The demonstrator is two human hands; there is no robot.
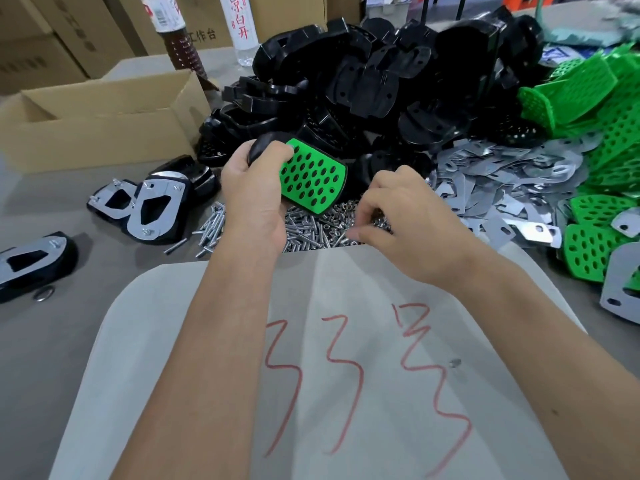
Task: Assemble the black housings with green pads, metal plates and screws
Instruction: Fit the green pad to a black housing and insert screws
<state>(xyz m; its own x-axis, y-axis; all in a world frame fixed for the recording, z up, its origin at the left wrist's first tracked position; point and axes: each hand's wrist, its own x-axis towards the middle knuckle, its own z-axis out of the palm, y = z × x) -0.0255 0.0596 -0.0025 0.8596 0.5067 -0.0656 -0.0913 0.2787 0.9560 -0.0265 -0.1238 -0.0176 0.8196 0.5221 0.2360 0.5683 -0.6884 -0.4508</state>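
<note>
- My left hand (256, 188) has its grip clamped on a black housing (263, 150) with a green pad (311, 176) already seated in it; I hold it tilted, pad face toward me, above the counter (45, 358), so that the next parts can go on from the free side.
- My right hand (398, 216) reaches down into the heap of screws (304, 233) and small nuts (346, 206) lying just below the held part; its fingertips (356, 233) are drawn together as if pinching one piece, but I cannot tell whether anything is actually caught between them.
- The stock is laid in an arc within arm's reach: loose black housings (381, 81) piled straight ahead, metal plates (502, 178) spread to the right of the screws, and more green pads (606, 109) farther right, so each part can likely be taken without shifting.
- Finished units (152, 206), plate side up with screw ends showing, lie to my left, apart from the raw stock; one more (31, 265) sits near the left edge.
- The open cardboard box (100, 116) stands behind the finished units; its interior is hidden by its walls, so its contents cannot be told.
- A white sheet (311, 375) with red marks covers the near counter under my forearms.
- Two bottles (242, 29) stand at the back.
</note>
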